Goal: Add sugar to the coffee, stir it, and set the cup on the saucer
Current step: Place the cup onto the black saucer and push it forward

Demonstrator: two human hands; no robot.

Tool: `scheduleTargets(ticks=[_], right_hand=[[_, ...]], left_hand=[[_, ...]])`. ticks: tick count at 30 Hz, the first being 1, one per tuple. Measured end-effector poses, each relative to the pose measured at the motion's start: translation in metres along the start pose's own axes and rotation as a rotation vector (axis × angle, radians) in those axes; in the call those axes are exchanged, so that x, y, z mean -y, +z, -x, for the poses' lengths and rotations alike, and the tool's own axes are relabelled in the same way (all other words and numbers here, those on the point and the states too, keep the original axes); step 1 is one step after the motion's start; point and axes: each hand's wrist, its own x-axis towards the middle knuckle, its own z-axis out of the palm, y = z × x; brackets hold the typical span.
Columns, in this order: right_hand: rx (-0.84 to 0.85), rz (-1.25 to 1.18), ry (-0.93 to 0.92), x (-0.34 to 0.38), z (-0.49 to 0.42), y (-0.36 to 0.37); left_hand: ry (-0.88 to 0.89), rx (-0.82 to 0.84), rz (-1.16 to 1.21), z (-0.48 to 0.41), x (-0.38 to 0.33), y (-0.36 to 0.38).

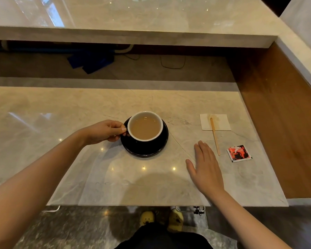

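A black cup point(145, 125) with a white inside holds milky coffee and stands on a black saucer point(147, 150) in the middle of the marble counter. My left hand point(106, 131) grips the cup's handle at its left side. My right hand point(206, 168) lies flat and open on the counter, to the right of the saucer, holding nothing. A wooden stir stick point(215, 136) rests with its wet tip on a white napkin point(221, 122). A red and black sugar packet point(239, 153) lies right of the stick.
The counter point(43, 123) ends near me in an edge above my shoes. A raised marble ledge point(133, 35) runs across the back. A wooden panel point(285, 132) borders the right side. Blue items and a cable lie under the ledge.
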Motion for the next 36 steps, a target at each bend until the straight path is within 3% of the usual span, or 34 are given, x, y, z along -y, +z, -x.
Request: scheduleTargets(ticks=[8,12,31,36], right_hand=[[0.008,-0.01,0.007,0.001,0.0,-0.001],[0.013,-0.017,0.008,0.001,0.001,-0.002],[0.006,-0.027,0.011,0.0,0.0,0.0],[-0.003,-0.026,0.01,0.0,0.0,0.001]], left_hand=[[-0.03,-0.025,-0.133,-0.001,-0.006,-0.004],[0.061,-0.094,-0.263,-0.004,-0.002,0.001],[0.083,-0.174,-0.328,-0.012,0.0,-0.002],[0.15,-0.265,-0.488,-0.01,0.002,0.006]])
